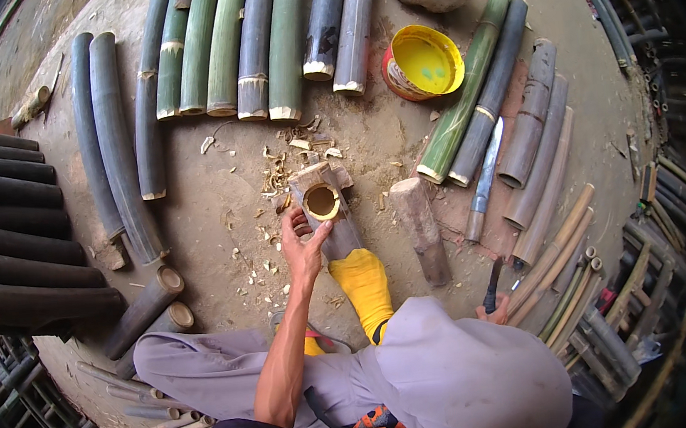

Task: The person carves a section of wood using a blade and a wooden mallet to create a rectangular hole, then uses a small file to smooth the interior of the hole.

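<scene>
My left hand [303, 247] grips a dark bamboo tube [343, 237] near its open end, thumb by the pale rim and fingers along the left side. This end faces up beside a wooden block [310, 175]. My foot in a yellow sock [363, 287] presses against the tube's near part. To the right, partly hidden by my raised knee, my right hand [497, 310] is closed around a dark, narrow tool [496, 278], perhaps a knife. Its exact kind does not show clearly. Pale shavings [280, 170] lie around the block.
Green and dark bamboo tubes [246, 49] lie in a row ahead. Rightward are a yellow paint tin [427, 61], a long blade [489, 173], a wooden post [420, 231] and more bamboo [530, 123]. Dark tubes [20, 239] are stacked at left.
</scene>
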`<state>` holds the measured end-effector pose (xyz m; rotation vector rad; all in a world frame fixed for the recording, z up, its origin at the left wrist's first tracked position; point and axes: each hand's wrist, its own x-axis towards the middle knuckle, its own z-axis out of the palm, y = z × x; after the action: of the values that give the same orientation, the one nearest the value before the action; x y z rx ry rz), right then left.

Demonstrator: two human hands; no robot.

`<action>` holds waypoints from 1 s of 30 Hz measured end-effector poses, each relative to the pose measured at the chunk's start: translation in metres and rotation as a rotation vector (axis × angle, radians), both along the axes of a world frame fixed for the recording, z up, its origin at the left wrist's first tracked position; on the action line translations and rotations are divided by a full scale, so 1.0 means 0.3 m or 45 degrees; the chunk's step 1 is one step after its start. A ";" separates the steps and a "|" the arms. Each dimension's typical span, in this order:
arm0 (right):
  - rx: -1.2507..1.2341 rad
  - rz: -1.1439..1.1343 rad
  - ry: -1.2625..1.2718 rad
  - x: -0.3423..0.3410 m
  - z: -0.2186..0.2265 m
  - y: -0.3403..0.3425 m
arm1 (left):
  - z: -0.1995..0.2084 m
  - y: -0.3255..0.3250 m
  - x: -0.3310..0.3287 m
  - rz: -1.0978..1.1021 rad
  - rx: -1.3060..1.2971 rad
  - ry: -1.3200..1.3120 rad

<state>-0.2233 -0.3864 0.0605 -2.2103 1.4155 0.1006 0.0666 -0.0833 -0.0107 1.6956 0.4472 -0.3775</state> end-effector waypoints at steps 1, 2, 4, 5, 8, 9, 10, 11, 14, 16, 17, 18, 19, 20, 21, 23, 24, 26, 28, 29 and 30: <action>0.017 0.051 -0.148 0.101 0.051 0.023 | 0.001 0.005 0.000 0.026 -0.007 0.035; 0.117 0.186 -0.453 0.232 0.051 0.010 | 0.004 0.013 -0.001 0.052 -0.004 0.066; 0.025 0.463 -0.345 0.543 0.099 -0.045 | -0.006 0.000 0.002 0.028 -0.024 0.089; 0.062 0.535 -0.346 0.727 0.110 -0.060 | -0.013 0.012 -0.002 0.022 -0.023 0.088; -0.253 1.114 -0.410 1.137 0.088 -0.210 | 0.017 0.008 0.006 0.009 -0.075 0.163; -0.331 1.243 -0.291 1.235 0.044 -0.285 | 0.026 0.007 0.019 0.001 -0.086 0.195; -0.304 1.286 0.056 1.357 0.102 -0.255 | 0.011 0.028 0.017 -0.034 -0.029 0.184; -0.420 1.431 0.056 1.416 0.070 -0.303 | 0.015 0.024 0.022 -0.022 0.057 0.130; -0.492 1.659 0.349 1.541 0.024 -0.318 | 0.019 0.019 0.004 0.153 0.240 -0.039; -0.393 1.662 0.594 1.559 0.037 -0.305 | 0.026 0.007 0.002 0.240 0.154 -0.035; -0.416 1.641 0.437 1.539 0.050 -0.285 | 0.045 0.005 0.000 0.306 0.116 -0.027; -0.437 1.611 0.283 1.488 0.070 -0.272 | 0.063 -0.003 0.000 0.296 0.070 -0.028; -0.467 1.568 0.133 1.432 0.099 -0.264 | 0.083 -0.024 0.003 0.288 -0.041 -0.005; -0.378 1.460 0.037 1.371 0.117 -0.242 | 0.098 -0.046 -0.004 0.279 -0.151 0.021; -0.282 1.355 -0.058 1.309 0.132 -0.208 | 0.113 -0.056 -0.016 0.277 -0.255 0.047; 0.271 1.119 -0.158 1.191 0.200 -0.102 | 0.151 -0.072 -0.022 0.148 -0.621 0.274; 0.233 1.242 -0.204 1.117 0.179 -0.060 | 0.184 -0.083 -0.013 0.093 -0.826 0.405; 0.403 1.449 -0.179 1.000 0.176 0.040 | 0.235 -0.104 -0.022 0.039 -1.193 0.588; 0.650 1.604 -0.053 0.979 0.170 0.120 | 0.254 -0.128 -0.012 -0.007 -1.517 0.661; 0.711 1.687 0.018 0.967 0.143 0.145 | 0.249 -0.139 -0.014 0.024 -1.488 0.748; 0.775 1.769 0.089 0.960 0.125 0.157 | 0.240 -0.153 -0.007 0.055 -1.455 0.834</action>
<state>0.0648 -0.3393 0.0980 -2.1738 -0.3508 0.9159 0.0644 -0.1291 0.0613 0.4214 0.5761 -0.9457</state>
